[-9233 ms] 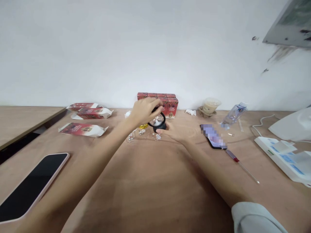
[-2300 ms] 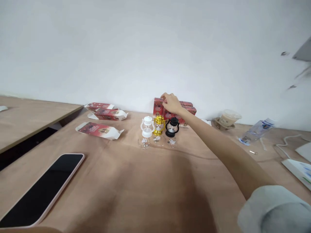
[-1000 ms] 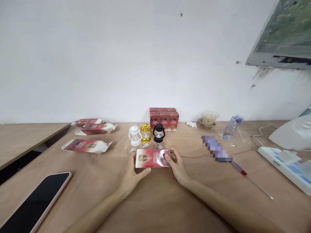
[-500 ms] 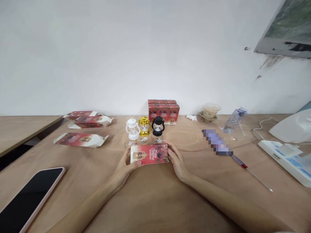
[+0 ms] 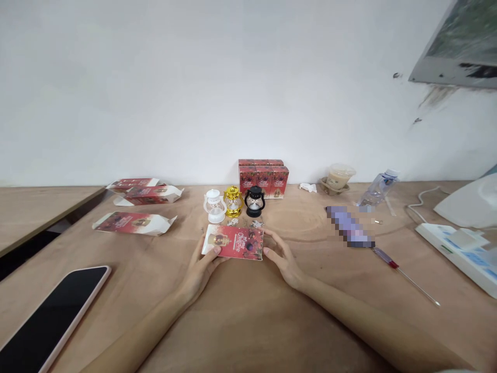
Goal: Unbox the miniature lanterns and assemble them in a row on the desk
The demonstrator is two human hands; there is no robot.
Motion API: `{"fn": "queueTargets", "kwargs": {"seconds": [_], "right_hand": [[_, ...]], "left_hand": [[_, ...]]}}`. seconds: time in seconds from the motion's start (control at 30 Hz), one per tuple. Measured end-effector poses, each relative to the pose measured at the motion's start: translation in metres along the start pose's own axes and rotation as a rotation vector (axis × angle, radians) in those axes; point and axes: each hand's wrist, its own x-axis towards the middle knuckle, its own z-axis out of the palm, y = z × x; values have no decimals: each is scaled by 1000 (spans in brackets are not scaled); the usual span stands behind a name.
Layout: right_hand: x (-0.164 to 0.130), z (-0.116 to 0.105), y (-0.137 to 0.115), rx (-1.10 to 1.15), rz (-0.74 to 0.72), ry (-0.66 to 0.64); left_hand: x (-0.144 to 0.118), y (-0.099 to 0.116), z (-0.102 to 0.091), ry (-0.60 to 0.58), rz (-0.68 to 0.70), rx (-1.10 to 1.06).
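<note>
Red Christmas box (image 5: 233, 242) lies on its side between my two hands, low over the middle of the desk (image 5: 248, 321), its printed face turned up; whether its underside touches the wood I cannot tell. My left hand (image 5: 199, 268) is clamped on the left end, thumb pressed on the printed face and fingers mostly hidden by the box. My right hand (image 5: 286, 265) is at the other end, thumb and fingers apart around the corner; I cannot tell how firmly they grip.

Just beyond the box lie small metal parts (image 5: 257, 224), partly hidden. Behind them three little lanterns stand upright in a row: a white lantern (image 5: 215, 206), a gold lantern (image 5: 233, 202) and a black lantern (image 5: 254, 202). Matching red boxes (image 5: 264, 180) stand in two rows against the wall behind. Off to my left are three red cartons (image 5: 134, 224) with white flaps showing, and nearer me a dark-screened phone (image 5: 50, 321). To my right, a screwdriver (image 5: 411, 280) lies slantwise.
</note>
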Motion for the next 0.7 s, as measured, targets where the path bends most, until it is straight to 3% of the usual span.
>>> {"fn": "queueTargets", "kwargs": {"seconds": [0.33,0.7], "right_hand": [[1,0,6,153,65,-54],[0,0,7,142,38,20]], "left_hand": [[0,-1,-3,-46,15,11],[3,-3,-11,-87,41,132]]}}
